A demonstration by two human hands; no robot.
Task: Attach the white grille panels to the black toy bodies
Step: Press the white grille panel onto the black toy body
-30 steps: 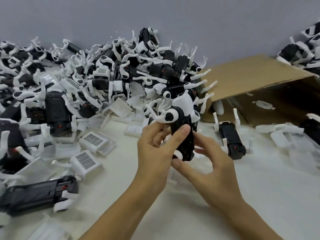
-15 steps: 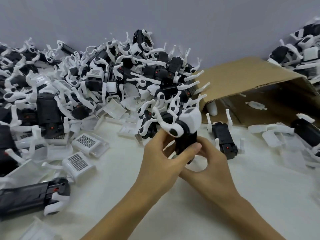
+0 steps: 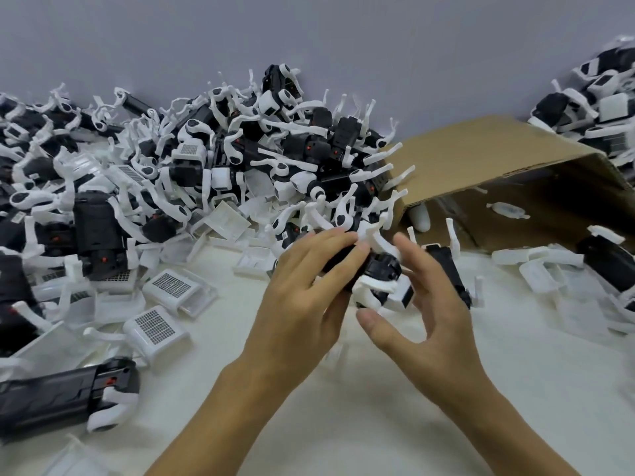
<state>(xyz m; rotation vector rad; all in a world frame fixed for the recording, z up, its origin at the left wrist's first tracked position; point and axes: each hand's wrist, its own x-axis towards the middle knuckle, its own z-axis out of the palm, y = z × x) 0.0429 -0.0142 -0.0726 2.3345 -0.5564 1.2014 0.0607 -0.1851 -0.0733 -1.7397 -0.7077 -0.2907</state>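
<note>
Left hand grips toy body | right hand open (beside it)

The left hand covers most of the black toy body it holds. The long black part runs off the left edge.

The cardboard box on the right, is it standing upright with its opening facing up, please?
No, the cardboard box lies tipped on its side, its opening facing the table with loose white parts inside.
</note>
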